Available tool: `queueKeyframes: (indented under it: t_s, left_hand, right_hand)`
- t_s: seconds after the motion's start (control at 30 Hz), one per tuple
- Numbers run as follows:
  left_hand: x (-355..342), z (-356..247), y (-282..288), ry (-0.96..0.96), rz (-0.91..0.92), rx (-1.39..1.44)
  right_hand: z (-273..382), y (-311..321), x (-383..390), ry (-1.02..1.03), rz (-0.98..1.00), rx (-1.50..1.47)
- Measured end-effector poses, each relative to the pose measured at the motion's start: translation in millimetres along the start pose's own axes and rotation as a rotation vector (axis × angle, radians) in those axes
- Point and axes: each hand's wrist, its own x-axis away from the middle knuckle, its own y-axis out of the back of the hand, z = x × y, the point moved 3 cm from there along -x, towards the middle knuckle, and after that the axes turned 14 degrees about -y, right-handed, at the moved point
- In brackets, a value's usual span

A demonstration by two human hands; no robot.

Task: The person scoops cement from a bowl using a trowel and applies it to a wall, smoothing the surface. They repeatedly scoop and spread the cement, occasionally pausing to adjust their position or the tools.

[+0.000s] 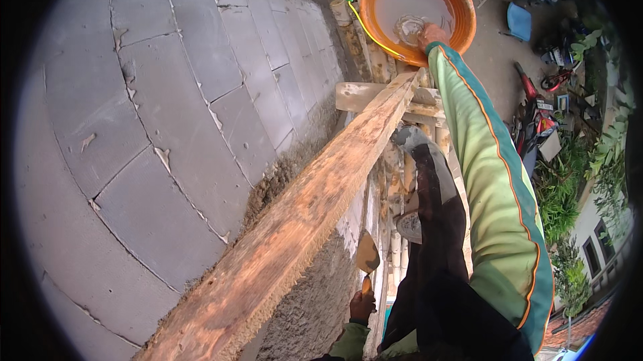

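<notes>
My right hand (434, 37) reaches into an orange bucket (466, 16) at the top. The bucket holds cloudy grey water (412, 1), rippled beside the hand. My fingers are hidden in the water, so I cannot see whether they grip anything. Low in the view, my left hand (362, 307) is closed around the handle of a pointed trowel (368, 254), its blade up and away from me. A long rough wooden plank (288, 227) slants between my left hand and the block wall (181, 73). The bucket's yellow handle (365, 26) with a green grip hangs over its side.
Bamboo poles (392, 177) make up the scaffold under my feet (410, 226). A short crosswise board (362, 96) meets the plank's far end. Far below on the right are a blue chair (518, 22), a red motorcycle (536, 110) and green plants (562, 190).
</notes>
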Motion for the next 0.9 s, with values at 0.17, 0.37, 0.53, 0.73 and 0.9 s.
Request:
queueKeyframes:
  t_s: [0.17, 0.37, 0.53, 0.73, 0.9]
  left_hand:
    - [-5.0, 4.7, 5.6, -0.075, 0.103, 0.116]
    - [-7.5, 6.4, -8.4, -0.134, 0.179, 0.234]
    - [-6.6, 40.3, -2.9, -0.099, 0.252, 0.188]
    - [-23.7, 91.9, 0.4, 0.100, 0.412, 0.182]
    - [-56.0, 156.0, -34.8, 0.274, 0.401, 0.538]
  right_hand:
    - [-38.8, 79.0, 82.7, -0.034, 0.077, -0.397]
    - [-74.8, 160.1, 260.5, -0.012, 0.335, -0.814]
    - [-96.7, 162.1, 429.7, 0.075, 0.519, -0.835]
    - [-123.5, 84.0, 559.0, 0.270, 0.831, -0.565]
    - [-179.1, -2.8, 619.5, 0.377, 0.932, -0.164]
